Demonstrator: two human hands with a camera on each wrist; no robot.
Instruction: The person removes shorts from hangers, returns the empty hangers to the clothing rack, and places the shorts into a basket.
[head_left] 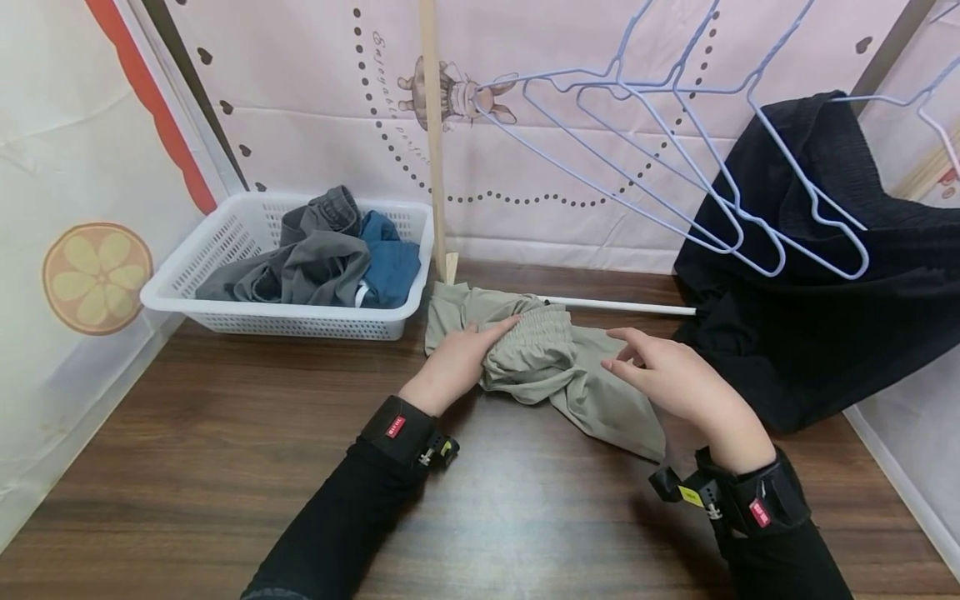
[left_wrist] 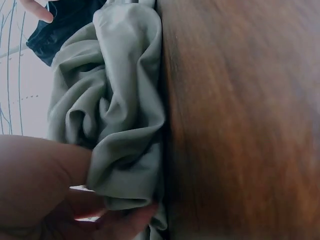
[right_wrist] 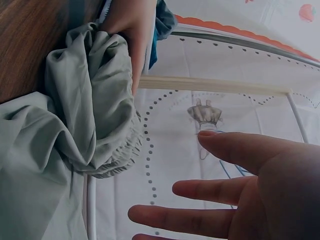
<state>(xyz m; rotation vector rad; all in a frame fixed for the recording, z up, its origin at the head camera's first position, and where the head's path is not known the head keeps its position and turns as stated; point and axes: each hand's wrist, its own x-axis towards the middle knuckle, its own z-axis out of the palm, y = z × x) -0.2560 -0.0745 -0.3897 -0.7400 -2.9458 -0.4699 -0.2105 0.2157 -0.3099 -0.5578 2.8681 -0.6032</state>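
A pair of grey-green trousers [head_left: 611, 387] with a gathered elastic waistband lies bunched on the wooden table. My left hand [head_left: 457, 362] grips the bundle at its left part, thumb over the cloth; in the left wrist view its fingers [left_wrist: 132, 220] lie partly hidden by a fold. Just right of the waistband, my right hand [head_left: 667, 371] hovers above the trousers with nothing in it. Its fingers [right_wrist: 185, 216] are spread and apart from the cloth in the right wrist view.
A white plastic basket [head_left: 300, 323] at the back left holds grey [head_left: 315, 262] and blue garments [head_left: 393, 260]. Several blue hangers [head_left: 675, 87] hang above the table's right half. Black trousers [head_left: 810, 333] hang at the right. A wooden post [head_left: 432, 125] and white rod [head_left: 622, 307] stand behind.
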